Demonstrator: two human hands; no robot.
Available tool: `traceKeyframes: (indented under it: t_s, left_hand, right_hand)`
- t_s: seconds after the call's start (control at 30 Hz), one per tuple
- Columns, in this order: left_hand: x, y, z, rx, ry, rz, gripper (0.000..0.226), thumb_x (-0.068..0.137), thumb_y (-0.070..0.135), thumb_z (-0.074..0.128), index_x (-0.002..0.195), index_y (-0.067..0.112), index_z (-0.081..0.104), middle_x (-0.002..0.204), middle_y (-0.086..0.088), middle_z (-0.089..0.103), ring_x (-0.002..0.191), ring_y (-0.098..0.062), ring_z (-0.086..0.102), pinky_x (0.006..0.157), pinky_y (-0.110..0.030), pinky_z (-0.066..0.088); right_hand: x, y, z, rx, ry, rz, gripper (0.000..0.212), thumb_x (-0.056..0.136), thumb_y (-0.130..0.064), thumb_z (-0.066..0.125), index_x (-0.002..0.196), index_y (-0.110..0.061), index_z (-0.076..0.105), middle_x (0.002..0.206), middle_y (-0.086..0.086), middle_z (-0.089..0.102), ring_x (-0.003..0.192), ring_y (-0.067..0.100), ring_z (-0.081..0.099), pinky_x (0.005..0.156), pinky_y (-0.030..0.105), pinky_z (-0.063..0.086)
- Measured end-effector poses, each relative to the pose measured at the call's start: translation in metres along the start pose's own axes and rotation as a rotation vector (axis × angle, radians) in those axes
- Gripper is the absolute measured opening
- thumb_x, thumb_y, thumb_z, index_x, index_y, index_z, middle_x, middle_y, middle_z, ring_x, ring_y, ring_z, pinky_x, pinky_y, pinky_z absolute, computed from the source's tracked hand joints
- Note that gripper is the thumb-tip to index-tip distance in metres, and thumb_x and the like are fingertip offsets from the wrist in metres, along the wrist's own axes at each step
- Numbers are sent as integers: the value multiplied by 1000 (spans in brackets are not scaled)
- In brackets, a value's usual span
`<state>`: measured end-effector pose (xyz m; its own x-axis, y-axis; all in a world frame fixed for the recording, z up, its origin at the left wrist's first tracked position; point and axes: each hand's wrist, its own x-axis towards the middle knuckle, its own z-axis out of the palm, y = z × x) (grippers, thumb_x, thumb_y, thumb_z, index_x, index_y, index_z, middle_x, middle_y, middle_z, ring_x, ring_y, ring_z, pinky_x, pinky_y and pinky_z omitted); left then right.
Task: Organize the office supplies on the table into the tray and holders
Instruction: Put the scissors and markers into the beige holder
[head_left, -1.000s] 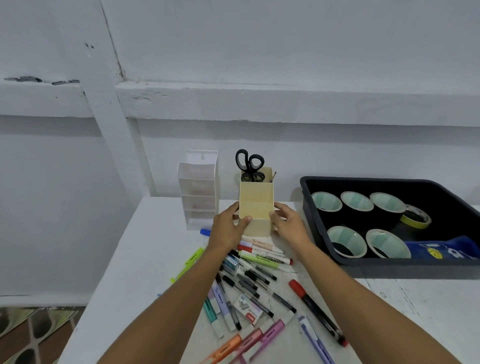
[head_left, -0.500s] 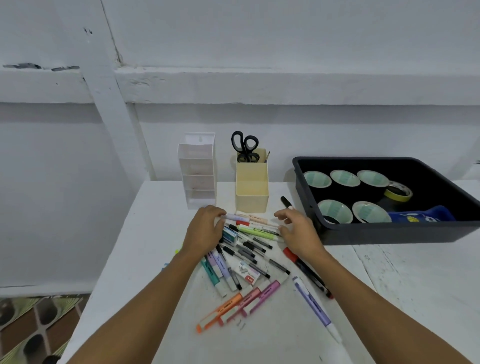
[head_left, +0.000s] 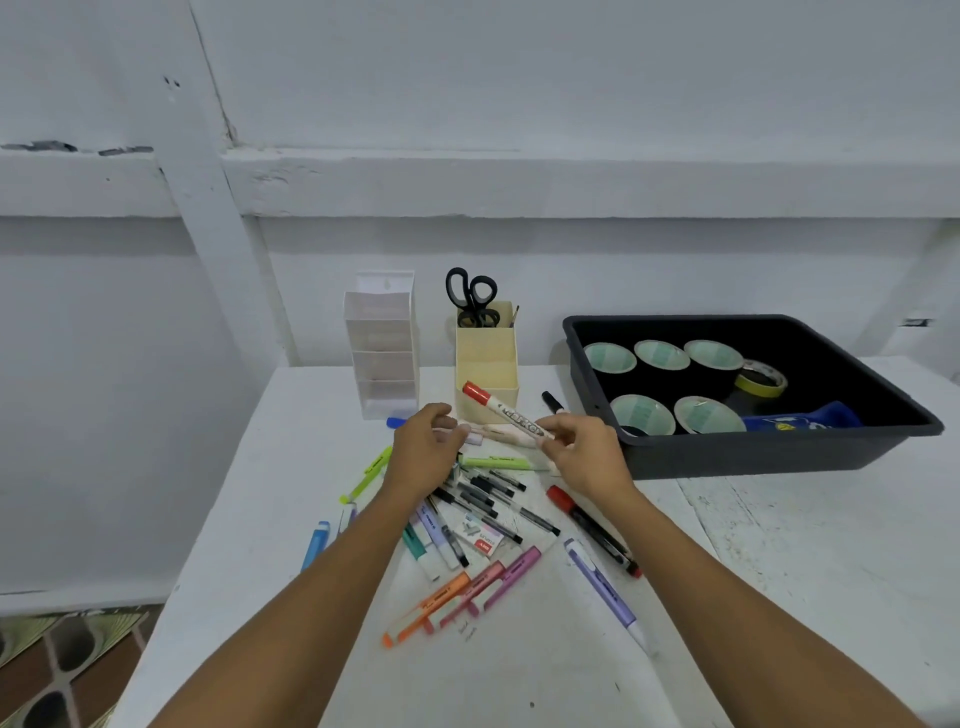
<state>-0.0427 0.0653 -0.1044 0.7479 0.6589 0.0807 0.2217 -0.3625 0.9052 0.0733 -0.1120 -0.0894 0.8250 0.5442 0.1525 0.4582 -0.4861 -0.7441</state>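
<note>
My right hand (head_left: 584, 457) pinches a white marker with a red cap (head_left: 501, 409), lifted and tilted up to the left in front of the cream pen holder (head_left: 487, 371). Black scissors (head_left: 470, 296) stand in that holder. My left hand (head_left: 426, 449) hovers over the pile of pens and highlighters (head_left: 478, 506), fingers curled around a pale marker (head_left: 496, 432) lying there. A white tiered holder (head_left: 383, 345) stands left of the cream one. At the right sits the black tray (head_left: 779, 452) with several tape rolls.
A red and black marker (head_left: 592, 522) and a purple pen (head_left: 602, 582) lie right of the pile. A blue highlighter (head_left: 315, 545) lies near the table's left edge. One black marker (head_left: 553, 402) rests beside the tray. Behind everything runs a white wall.
My hands left the cream holder and dropped to the pile. My right hand has picked up the red-capped marker and raised it.
</note>
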Motion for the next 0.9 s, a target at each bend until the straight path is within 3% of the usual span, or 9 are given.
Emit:
traceKeyframes:
  t_s: [0.13, 0.2, 0.3, 0.4, 0.5, 0.6, 0.73, 0.8, 0.9]
  left_hand:
    - [-8, 23, 8, -497, -129, -87, 12, 94, 10, 60, 103, 8, 66, 98, -11, 73, 98, -28, 69, 85, -36, 57]
    - [-11, 31, 12, -521, -143, -73, 11, 95, 10, 58, 103, 8, 65, 98, -9, 74, 97, -24, 70, 81, -34, 56]
    - [-13, 37, 15, -506, -100, -64, 11, 96, 14, 56, 103, 9, 62, 95, -4, 75, 92, -21, 71, 81, -37, 56]
    - [-9, 38, 12, -499, -40, -55, 12, 96, 15, 55, 104, 7, 60, 96, -6, 75, 92, -27, 70, 82, -43, 57]
    - [-5, 35, 10, -464, -47, -40, 11, 96, 14, 54, 103, 9, 61, 96, -7, 74, 93, -30, 68, 81, -47, 58]
    - [-3, 34, 10, -413, -34, -17, 9, 96, 14, 55, 102, 14, 62, 102, -8, 71, 95, -30, 66, 78, -45, 59]
    - [6, 36, 4, -348, 19, 74, 9, 92, 17, 63, 100, 19, 60, 100, 5, 73, 102, -13, 65, 79, -35, 57]
    - [12, 38, 1, -316, 42, 107, 11, 91, 19, 66, 101, 20, 60, 95, 1, 73, 100, -16, 65, 81, -41, 57]
    - [24, 44, -2, -269, 90, 147, 20, 90, 18, 67, 109, 18, 63, 94, -5, 68, 94, -22, 63, 75, -40, 59]
  right_hand:
    - [-12, -2, -5, 91, -146, 45, 24, 86, -13, 73, 110, -15, 74, 80, -9, 68, 73, -6, 58, 74, 3, 38]
    - [-17, -1, -7, 113, -169, 46, 25, 87, -13, 72, 111, -16, 73, 83, -12, 69, 79, -8, 59, 76, 3, 40]
    - [-22, 9, -12, -3, -140, 24, 25, 89, -17, 69, 114, -18, 71, 91, -5, 72, 93, 7, 62, 86, 15, 47]
    - [-31, 20, -16, -303, -235, 73, 31, 85, -31, 69, 115, -27, 64, 94, -6, 65, 90, 13, 61, 80, 27, 50]
    - [-39, 23, -12, -403, -291, 111, 30, 83, -27, 69, 113, -24, 66, 99, -2, 64, 83, 14, 61, 72, 28, 52]
    - [-33, 11, -12, -267, -221, 53, 25, 89, -26, 66, 113, -21, 70, 89, -6, 65, 78, 8, 60, 68, 23, 48]
    - [-9, -18, -25, -20, -128, -9, 23, 90, -18, 66, 114, -20, 67, 92, -8, 62, 82, 9, 61, 72, 23, 52]
    - [5, -30, -33, 82, -77, -30, 21, 89, -16, 68, 109, -20, 66, 92, -9, 63, 83, 11, 61, 72, 19, 52]
    - [25, -39, -38, 254, -57, -43, 19, 87, -15, 71, 105, -21, 66, 95, -4, 68, 92, 17, 64, 86, 30, 55]
